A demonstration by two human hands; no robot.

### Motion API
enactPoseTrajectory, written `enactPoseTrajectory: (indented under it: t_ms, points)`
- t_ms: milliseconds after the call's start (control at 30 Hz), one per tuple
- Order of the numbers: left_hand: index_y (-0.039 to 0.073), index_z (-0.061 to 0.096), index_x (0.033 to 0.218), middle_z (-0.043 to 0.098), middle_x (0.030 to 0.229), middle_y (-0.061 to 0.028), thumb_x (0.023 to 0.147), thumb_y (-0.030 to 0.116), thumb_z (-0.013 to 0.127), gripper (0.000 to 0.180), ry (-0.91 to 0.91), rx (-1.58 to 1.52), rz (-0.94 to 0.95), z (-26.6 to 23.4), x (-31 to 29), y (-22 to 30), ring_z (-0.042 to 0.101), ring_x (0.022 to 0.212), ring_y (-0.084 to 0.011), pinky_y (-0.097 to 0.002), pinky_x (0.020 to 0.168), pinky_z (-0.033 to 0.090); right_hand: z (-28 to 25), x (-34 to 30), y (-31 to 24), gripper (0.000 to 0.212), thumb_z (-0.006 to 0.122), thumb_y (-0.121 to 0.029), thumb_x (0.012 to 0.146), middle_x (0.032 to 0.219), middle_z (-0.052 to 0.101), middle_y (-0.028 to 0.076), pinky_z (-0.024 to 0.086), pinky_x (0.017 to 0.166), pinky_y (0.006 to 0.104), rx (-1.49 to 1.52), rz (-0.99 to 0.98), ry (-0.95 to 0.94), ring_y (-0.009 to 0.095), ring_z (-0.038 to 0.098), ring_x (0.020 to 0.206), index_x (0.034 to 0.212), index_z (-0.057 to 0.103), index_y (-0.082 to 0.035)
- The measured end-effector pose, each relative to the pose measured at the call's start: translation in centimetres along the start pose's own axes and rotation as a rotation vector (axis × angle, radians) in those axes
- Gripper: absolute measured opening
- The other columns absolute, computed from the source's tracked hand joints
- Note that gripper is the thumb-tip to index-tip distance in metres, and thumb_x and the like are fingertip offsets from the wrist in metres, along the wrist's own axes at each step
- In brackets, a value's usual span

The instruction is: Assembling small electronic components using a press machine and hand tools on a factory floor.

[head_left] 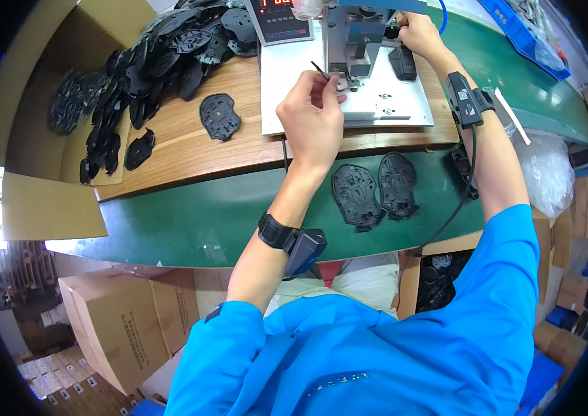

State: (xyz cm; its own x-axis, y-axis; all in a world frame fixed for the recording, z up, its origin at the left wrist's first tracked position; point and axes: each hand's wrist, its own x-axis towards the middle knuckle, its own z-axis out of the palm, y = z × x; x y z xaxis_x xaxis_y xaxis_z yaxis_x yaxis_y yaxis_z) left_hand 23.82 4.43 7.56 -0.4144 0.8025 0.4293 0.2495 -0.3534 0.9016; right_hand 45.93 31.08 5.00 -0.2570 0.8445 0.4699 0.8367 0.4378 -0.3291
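Observation:
My left hand (311, 114) is closed in a pinch at the front of a small bench press (356, 41). A thin black stick-like tool (319, 69) pokes out from between its fingers, beside a small metal fixture under the press head. My right hand (418, 35) reaches to the right side of the press, fingers curled at a dark part there; what they grip is mostly hidden. Below that hand a black oval plastic piece (402, 64) lies on the white base plate (283, 97).
Two black molded shells (357, 195) lie on the green table (162, 222); another shell (220, 116) rests on the wooden board (183, 149). A heap of black parts (162, 55) spills by an open carton (44, 159) at left. A display box (280, 24) and blue bin (526, 35) stand farther back.

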Motion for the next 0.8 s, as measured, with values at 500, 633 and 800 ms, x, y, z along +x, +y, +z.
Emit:
enactPoseTrajectory:
  t_ms: [500, 633, 800]
  points:
    - [-0.006, 0.062, 0.1, 0.072, 0.084, -0.0121, 0.096, 0.001, 0.067, 0.009, -0.102, 0.159, 0.066, -1.1, -0.9, 1.3, 0.075, 0.079, -0.0187, -0.0288, 0.07, 0.061, -2.0, -1.3, -2.7, 0.06, 0.056, -0.003, 0.082, 0.107, 0.074, 0.02, 0.056, 0.092, 0.0473, -0.103, 0.036, -0.024, 0.041, 0.07, 0.099, 0.138, 0.062, -0.023]
    - [-0.004, 0.054, 0.12, 0.074, 0.095, -0.0149, 0.1, 0.002, 0.063, 0.023, -0.082, -0.076, -0.005, -1.9, -0.4, 0.5, 0.074, 0.087, -0.0185, -0.0268, 0.073, 0.06, -1.6, -1.1, -2.2, 0.059, 0.055, -0.003, 0.083, 0.109, 0.073, 0.023, 0.055, 0.093, 0.0489, -0.077, 0.021, -0.03, 0.043, 0.069, 0.101, 0.139, 0.062, -0.024]
    - [-0.002, 0.06, 0.108, 0.076, 0.095, -0.013, 0.104, 0.013, 0.06, 0.015, -0.074, -0.107, -0.085, -3.7, 0.4, 0.1, 0.068, 0.084, -0.0103, -0.0242, 0.07, 0.053, -2.1, -1.3, -3.8, 0.06, 0.056, -0.003, 0.084, 0.111, 0.072, 0.025, 0.054, 0.093, 0.0498, -0.054, 0.077, -0.055, 0.043, 0.068, 0.103, 0.139, 0.061, -0.025]
